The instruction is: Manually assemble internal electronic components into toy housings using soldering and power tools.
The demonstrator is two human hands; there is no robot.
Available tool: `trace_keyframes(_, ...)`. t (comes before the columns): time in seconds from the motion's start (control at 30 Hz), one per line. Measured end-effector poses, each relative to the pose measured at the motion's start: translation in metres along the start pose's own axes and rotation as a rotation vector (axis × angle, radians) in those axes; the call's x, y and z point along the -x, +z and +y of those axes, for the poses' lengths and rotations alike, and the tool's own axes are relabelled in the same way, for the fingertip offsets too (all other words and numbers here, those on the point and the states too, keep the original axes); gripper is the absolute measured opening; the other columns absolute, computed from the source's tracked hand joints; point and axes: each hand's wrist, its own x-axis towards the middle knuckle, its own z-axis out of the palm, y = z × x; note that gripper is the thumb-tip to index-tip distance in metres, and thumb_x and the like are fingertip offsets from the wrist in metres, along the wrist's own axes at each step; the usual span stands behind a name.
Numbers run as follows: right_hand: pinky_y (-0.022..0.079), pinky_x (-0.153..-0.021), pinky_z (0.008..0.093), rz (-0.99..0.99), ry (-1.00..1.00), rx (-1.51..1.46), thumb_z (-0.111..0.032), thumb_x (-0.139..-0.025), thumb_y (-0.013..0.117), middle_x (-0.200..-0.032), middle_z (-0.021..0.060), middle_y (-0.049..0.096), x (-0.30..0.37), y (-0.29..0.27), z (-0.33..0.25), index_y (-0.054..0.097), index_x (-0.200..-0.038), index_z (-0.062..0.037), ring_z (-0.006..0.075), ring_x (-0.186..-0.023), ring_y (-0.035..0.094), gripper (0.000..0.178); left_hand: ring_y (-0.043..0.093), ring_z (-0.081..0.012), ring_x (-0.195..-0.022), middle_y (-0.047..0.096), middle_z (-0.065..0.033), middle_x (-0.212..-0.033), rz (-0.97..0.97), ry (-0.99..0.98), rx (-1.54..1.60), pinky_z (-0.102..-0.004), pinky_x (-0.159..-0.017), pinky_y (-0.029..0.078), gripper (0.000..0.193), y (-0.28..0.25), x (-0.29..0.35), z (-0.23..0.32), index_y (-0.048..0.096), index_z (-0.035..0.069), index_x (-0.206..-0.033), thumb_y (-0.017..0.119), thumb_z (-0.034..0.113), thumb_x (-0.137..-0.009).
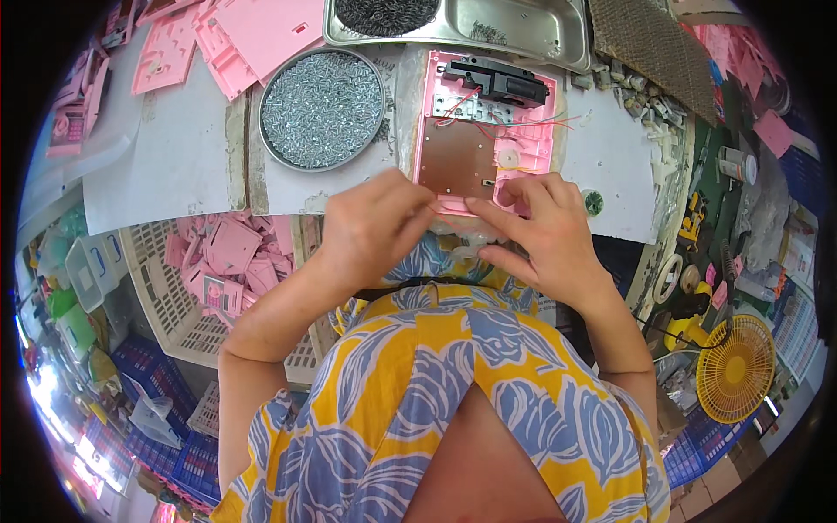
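A pink plastic housing (558, 157) lies on the table in front of me. Inside it sit a brown circuit board (458, 157), a black mechanism (497, 83) and thin red wires (523, 125). At the near left corner, my left hand (370, 222) is closed in a pinch; what its fingertips hold is too small to make out. My right hand (554, 231) is at the near right corner, fingers apart, one fingertip touching the near wall and others bent over the inside. Clear plastic film (471, 234) shows below the near edge.
A round metal tray (323, 109) of small screws is left of the housing. Beyond stands a steel tray (532, 30) with dark springs. Pink panels (166, 52) lie far left; a crate (161, 283) holds more pink parts. A yellow fan (737, 370) is at right.
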Motion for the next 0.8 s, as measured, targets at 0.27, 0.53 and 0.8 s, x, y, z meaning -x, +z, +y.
trace_keyframes(0.27, 0.039, -0.082, 0.0411, 0.218, 0.004, 0.018, -0.018, -0.079, 0.076, -0.089, -0.0006, 0.059, -0.033, 0.054, -0.031, 0.072, -0.099, -0.0123, 0.0230, -0.091, 0.054, 0.022, 0.063, -0.0286, -0.067, 0.058, -0.0083, -0.080, -0.198, 0.003, -0.107, -0.0385, -0.057, 0.051, 0.010, -0.005, 0.042, -0.006, 0.063, 0.008, -0.086, 0.072, 0.010, -0.084)
trace_keyframes(0.53, 0.037, -0.078, 0.0425, 0.246, -0.021, 0.069, -0.023, -0.076, 0.079, -0.086, 0.0011, 0.054, -0.034, 0.068, -0.028, 0.062, -0.083, -0.0147, 0.0238, -0.088, 0.053, 0.020, 0.064, -0.0311, -0.071, 0.063, -0.0097, -0.086, -0.548, 0.004, 0.162, -0.0409, -0.062, 0.052, 0.019, -0.041, 0.029, 0.004, 0.066, 0.006, -0.101, 0.073, 0.006, -0.083)
trace_keyframes(0.8, 0.047, -0.081, 0.0356, 0.217, -0.020, -0.254, -0.018, -0.076, 0.082, -0.086, 0.0048, 0.068, -0.037, -0.042, 0.032, 0.074, -0.091, -0.0104, 0.0212, -0.083, 0.062, 0.019, 0.064, -0.0319, -0.080, 0.063, -0.0123, -0.093, -0.232, 0.273, 0.141, -0.0409, -0.067, 0.052, 0.024, -0.020, -0.013, -0.028, 0.069, 0.006, -0.104, 0.078, 0.013, -0.084)
